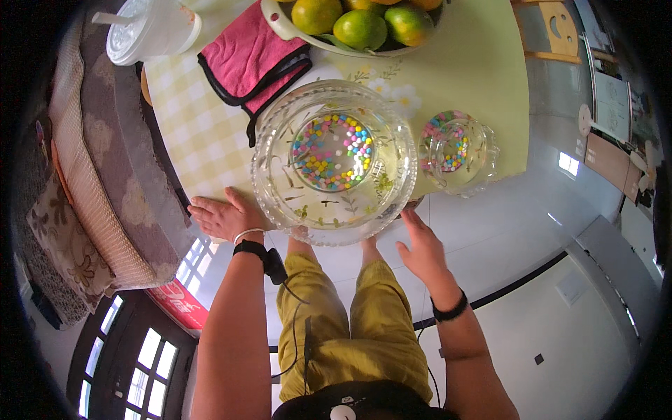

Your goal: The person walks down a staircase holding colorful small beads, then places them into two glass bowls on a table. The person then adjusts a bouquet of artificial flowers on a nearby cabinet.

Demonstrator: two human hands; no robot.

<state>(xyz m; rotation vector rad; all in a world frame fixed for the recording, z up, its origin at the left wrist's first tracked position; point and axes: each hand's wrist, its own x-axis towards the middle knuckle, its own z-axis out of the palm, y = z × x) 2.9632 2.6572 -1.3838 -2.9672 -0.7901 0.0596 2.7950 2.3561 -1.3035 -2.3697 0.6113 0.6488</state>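
A round clear glass fishbowl (336,210) stands at the table's near edge, with water, small fish, green floating plants and multicoloured beads inside. My left hand (228,215) lies on the table corner, left of the bowl, fingers spread and holding nothing. Just right of the bowl's rim is my right hand (424,247), its fingers apart; whether its index fingertip touches the bowl, I cannot tell. A smaller glass bowl (472,152) with a wavy rim, also with water and beads, stands to the right. Behind the large bowl lies a folded pink cloth (247,58) with black edging.
A basin (286,29) of green and orange citrus fruit sits at the table's far side. A lidded white cup with a straw (152,31) is at the far left. Beyond the left edge stands a covered sofa (113,157); a wooden chair (559,31) is at the far right.
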